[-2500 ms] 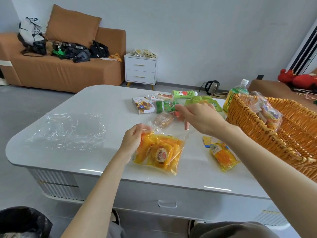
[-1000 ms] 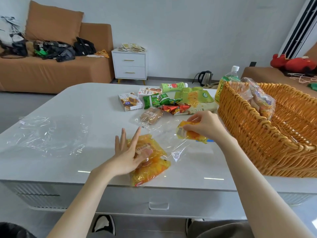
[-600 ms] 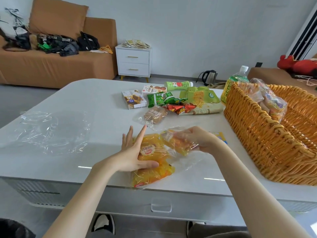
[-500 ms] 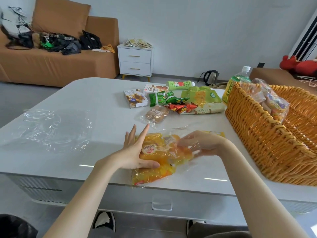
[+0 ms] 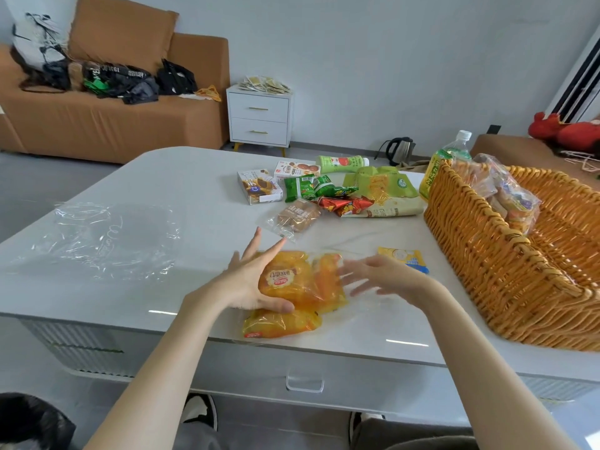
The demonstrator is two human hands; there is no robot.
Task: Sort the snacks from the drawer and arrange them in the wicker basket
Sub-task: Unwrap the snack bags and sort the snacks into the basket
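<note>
A clear bag of orange snack packets (image 5: 302, 290) lies near the table's front edge. My left hand (image 5: 248, 280) holds its left side, thumb across the front of the packets and fingers spread behind them. My right hand (image 5: 384, 277) hovers just right of the bag, fingers apart and holding nothing. A yellow-and-blue packet (image 5: 404, 258) lies beyond it. The wicker basket (image 5: 480, 254) stands at the right with a bag of wrapped snacks (image 5: 506, 196) leaning inside. More snacks lie farther back: a brown bread packet (image 5: 297, 216), a box (image 5: 259, 189), green packets (image 5: 306, 188) and red packets (image 5: 344, 204).
An empty clear plastic bag (image 5: 100, 241) lies on the table's left side. A green bottle (image 5: 341, 162) lies at the far edge and a drink bottle (image 5: 446, 155) stands behind the basket. A drawer handle (image 5: 304, 384) shows below the table edge.
My right hand picked an orange packet off the table, pushed it into the clear bag that my left hand held, then drew back out with nothing in it.
</note>
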